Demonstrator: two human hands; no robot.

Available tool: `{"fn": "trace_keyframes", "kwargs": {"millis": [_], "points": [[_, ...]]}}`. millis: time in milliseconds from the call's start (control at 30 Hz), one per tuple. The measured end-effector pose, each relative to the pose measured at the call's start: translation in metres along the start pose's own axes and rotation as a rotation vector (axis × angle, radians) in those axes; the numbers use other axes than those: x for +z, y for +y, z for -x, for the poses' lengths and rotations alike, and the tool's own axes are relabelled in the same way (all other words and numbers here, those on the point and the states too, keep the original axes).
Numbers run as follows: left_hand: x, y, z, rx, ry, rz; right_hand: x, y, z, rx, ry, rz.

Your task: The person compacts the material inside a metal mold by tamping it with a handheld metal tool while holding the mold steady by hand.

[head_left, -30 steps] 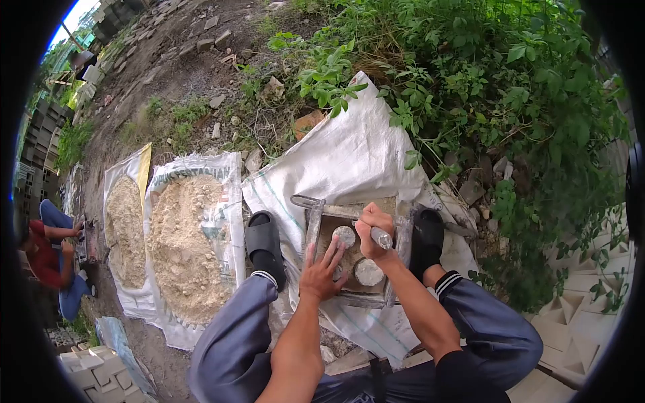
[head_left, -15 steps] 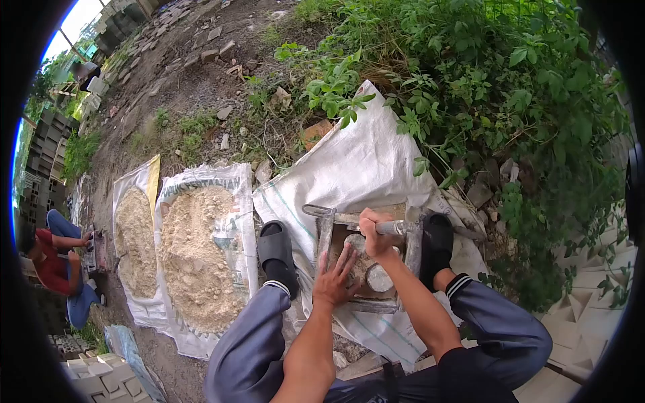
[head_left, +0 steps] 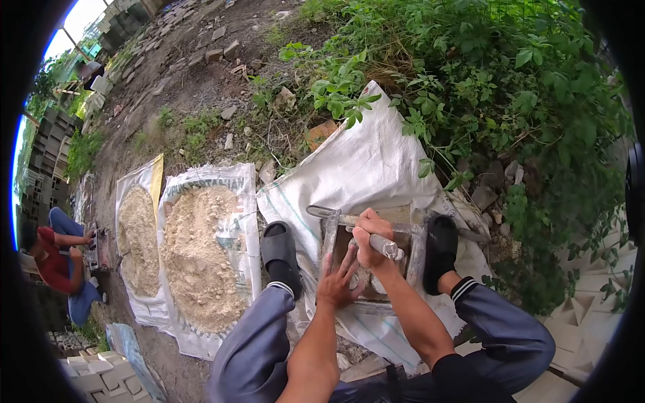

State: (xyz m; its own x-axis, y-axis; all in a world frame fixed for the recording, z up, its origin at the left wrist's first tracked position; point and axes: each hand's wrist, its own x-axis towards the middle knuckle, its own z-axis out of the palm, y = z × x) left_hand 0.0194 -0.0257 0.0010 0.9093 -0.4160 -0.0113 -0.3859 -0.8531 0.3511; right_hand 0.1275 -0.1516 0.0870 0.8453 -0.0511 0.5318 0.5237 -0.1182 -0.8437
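Observation:
A grey rectangular mould frame (head_left: 329, 235) lies on a white woven sack (head_left: 376, 154) between my feet. My right hand (head_left: 371, 243) is wrapped round a grey rod-like tool (head_left: 386, 247) above the frame; the tool's far end is hidden by the hand. My left hand (head_left: 337, 285) lies inside the frame's left part with its fingers spread. It touches a pale round piece that the fingers mostly cover. Another pale round piece (head_left: 378, 285) shows partly beside my right wrist.
Two sacks heaped with pale powder (head_left: 201, 258) lie left of my left foot (head_left: 280, 258). A co-worker in red (head_left: 57, 265) sits at the far left. Leafy plants (head_left: 470, 87) and stones stand behind and right; pale blocks (head_left: 111, 376) lie bottom left.
The view has shifted, so the scene sits further right. The tool in my right hand has changed its tilt, and my left hand now covers more of the round pieces.

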Motion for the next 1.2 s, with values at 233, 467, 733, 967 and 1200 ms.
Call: {"fn": "trace_keyframes", "kwargs": {"millis": [233,467,733,967,1200], "points": [[-0.001,0.004,-0.001,-0.015,-0.057,0.056,-0.004,-0.008,-0.006,-0.024,-0.156,0.122],[-0.006,0.009,0.003,-0.004,-0.051,0.009,-0.036,-0.003,0.017,0.161,-0.088,0.067],[-0.004,0.008,-0.004,-0.005,-0.026,0.046,-0.080,0.004,0.022,0.134,0.066,0.023],[-0.003,0.009,0.000,0.010,0.017,0.005,-0.096,0.009,0.044,0.078,0.255,0.153],[-0.007,0.010,0.001,-0.028,-0.026,0.061,-0.096,-0.010,0.031,-0.088,0.104,0.098]]}}
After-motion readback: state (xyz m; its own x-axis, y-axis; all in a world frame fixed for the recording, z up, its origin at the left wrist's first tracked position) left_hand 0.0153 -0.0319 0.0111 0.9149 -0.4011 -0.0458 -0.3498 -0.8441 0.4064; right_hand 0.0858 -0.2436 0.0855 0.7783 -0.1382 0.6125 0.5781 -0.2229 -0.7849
